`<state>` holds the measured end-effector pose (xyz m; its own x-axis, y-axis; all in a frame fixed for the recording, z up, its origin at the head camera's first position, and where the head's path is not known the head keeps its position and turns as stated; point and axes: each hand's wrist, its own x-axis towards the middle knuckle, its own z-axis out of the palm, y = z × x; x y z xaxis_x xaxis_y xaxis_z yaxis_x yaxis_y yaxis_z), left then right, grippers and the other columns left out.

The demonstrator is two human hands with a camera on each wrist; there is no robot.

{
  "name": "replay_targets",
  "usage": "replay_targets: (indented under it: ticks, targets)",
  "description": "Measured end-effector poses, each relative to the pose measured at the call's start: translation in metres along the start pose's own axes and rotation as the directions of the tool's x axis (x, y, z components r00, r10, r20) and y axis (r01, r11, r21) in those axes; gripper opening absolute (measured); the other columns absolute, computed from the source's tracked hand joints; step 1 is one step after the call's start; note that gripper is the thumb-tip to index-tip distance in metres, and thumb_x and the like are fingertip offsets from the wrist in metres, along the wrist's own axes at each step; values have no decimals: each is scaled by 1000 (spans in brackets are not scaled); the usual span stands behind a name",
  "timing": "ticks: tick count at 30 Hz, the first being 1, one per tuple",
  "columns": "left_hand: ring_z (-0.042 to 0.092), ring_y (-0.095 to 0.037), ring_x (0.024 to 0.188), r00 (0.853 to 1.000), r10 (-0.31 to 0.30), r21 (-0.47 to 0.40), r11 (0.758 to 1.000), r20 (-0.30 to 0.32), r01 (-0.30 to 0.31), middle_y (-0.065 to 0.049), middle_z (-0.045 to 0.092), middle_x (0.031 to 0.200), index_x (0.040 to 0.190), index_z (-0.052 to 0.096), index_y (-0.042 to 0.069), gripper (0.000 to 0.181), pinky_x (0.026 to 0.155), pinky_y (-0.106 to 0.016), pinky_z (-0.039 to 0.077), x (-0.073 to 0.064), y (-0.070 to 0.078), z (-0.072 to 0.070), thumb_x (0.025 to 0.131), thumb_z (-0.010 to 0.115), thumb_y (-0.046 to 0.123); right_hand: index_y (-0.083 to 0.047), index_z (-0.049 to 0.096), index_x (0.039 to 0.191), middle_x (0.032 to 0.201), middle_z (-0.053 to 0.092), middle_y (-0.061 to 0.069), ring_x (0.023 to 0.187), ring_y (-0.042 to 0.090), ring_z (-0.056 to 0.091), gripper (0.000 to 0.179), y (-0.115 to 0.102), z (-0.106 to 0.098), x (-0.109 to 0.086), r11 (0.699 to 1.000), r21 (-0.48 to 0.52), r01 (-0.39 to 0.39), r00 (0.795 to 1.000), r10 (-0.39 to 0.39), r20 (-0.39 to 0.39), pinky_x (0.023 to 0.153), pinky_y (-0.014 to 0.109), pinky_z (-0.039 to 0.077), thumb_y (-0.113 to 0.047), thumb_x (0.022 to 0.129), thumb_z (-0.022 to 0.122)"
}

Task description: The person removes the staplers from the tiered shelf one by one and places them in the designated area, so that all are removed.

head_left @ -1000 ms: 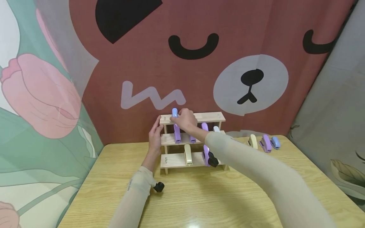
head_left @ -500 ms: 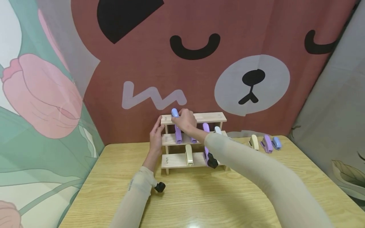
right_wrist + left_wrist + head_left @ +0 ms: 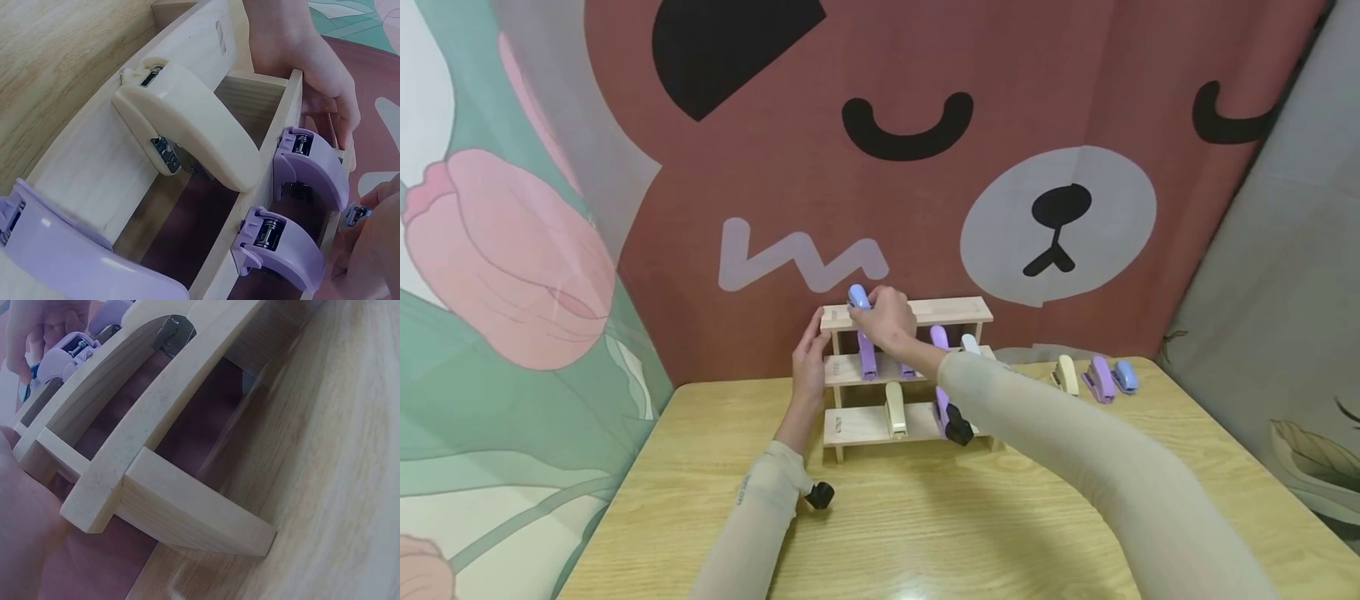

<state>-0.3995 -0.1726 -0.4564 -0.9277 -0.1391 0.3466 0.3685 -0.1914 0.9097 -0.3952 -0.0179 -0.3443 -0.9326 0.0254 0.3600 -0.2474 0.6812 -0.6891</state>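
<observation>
My right hand [image 3: 891, 321] pinches a blue stapler [image 3: 858, 296] at the left end of the top shelf of a three-tier wooden rack [image 3: 951, 311]. Only a small bit of that blue stapler [image 3: 356, 214] shows in the right wrist view, beside the fingers. My left hand [image 3: 808, 367] rests along the rack's left side with fingers extended. On the middle tier stand purple staplers, one of them directly below the right hand [image 3: 312, 165], and a whitish stapler [image 3: 971, 343]. The bottom tier bears a cream stapler [image 3: 194, 119] and a purple stapler [image 3: 81, 256].
On the table [image 3: 880, 517], right of the rack, stand a cream stapler [image 3: 1066, 375], a purple stapler [image 3: 1101, 379] and a smaller blue stapler [image 3: 1124, 377]. A bear-print curtain [image 3: 775, 167] hangs right behind the rack. My right forearm passes in front of the rack's right part.
The blue stapler's upper end has tipped slightly left in my right hand, which stays at the same spot. My left hand keeps its place on the rack's side.
</observation>
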Motion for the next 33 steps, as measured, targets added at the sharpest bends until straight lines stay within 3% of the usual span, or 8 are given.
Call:
replay_targets:
  ticks: [6, 10, 22, 33]
  targets:
    - [35, -13, 144, 999, 23, -9, 1000, -33, -23, 15, 47, 152, 152, 52, 30, 47, 114, -39, 33, -2, -2, 0, 105, 56, 29, -8, 72, 96, 87, 68, 4, 71, 19, 64, 27, 1, -3, -4, 1000, 0, 5, 1000, -5, 17, 60, 36, 52, -33, 89, 78]
    - [35, -12, 143, 1000, 5, -39, 999, -27, -6, 15, 47, 152, 152, 52, 30, 47, 113, -39, 34, -3, -3, 2, 105, 56, 27, -9, 72, 95, 88, 68, 4, 74, 20, 64, 28, 3, -9, -7, 1000, -16, -9, 1000, 9, 20, 62, 38, 51, -35, 88, 79]
    - [34, -11, 144, 998, 55, -33, 998, -10, -55, 11, 46, 154, 153, 50, 25, 47, 115, -37, 31, -2, -2, 5, 106, 54, 25, -9, 71, 95, 88, 68, 3, 77, 22, 63, 24, 8, -39, -10, 1000, 10, -9, 1000, 8, 16, 64, 38, 51, -30, 85, 78]
    - [35, -12, 144, 999, 40, -48, 998, -16, -41, 12, 47, 153, 152, 51, 26, 47, 115, -40, 31, 0, -1, 2, 106, 55, 24, -8, 71, 102, 89, 69, 4, 76, 21, 64, 23, 15, -72, -19, 1000, 7, 4, 1000, -4, -1, 62, 37, 51, -26, 88, 72]
